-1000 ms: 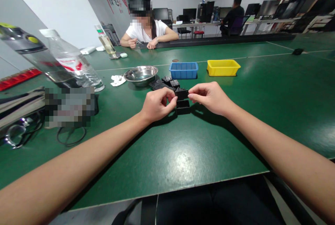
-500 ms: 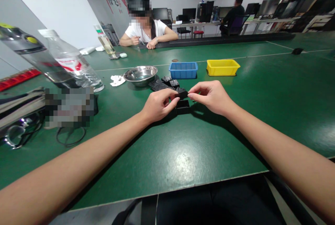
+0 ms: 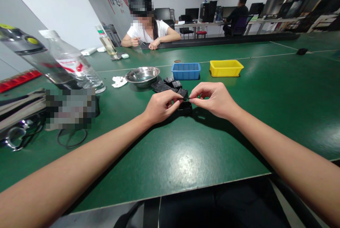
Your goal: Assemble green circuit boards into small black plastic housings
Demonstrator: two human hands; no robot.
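My left hand (image 3: pixel 162 106) is closed in a pinch on a small black piece (image 3: pixel 184 93), whose shape is partly hidden by the fingertips. Just to its right, my right hand (image 3: pixel 214 96) has thumb and forefinger pressed together; what lies between them is too small to make out. The fingertips of both hands almost meet. Beneath them a small black open box (image 3: pixel 185 109) rests on the green table (image 3: pixel 183 150). Behind the left fingers lies a cluster of black blocky parts (image 3: pixel 165 85).
A steel bowl (image 3: pixel 142 76), a blue bin (image 3: pixel 186 71) and a yellow bin (image 3: pixel 226 68) stand beyond my hands. Crumpled tissue (image 3: pixel 119 81) lies by the bowl. Bottles (image 3: pixel 75 63), glasses (image 3: pixel 17 137) and a bag are at left. Across the table a person (image 3: pixel 148 29) works.
The black piece in my left hand has tilted and shows less between the hands. My right fingertips have shifted slightly left and down, closer to the left ones.
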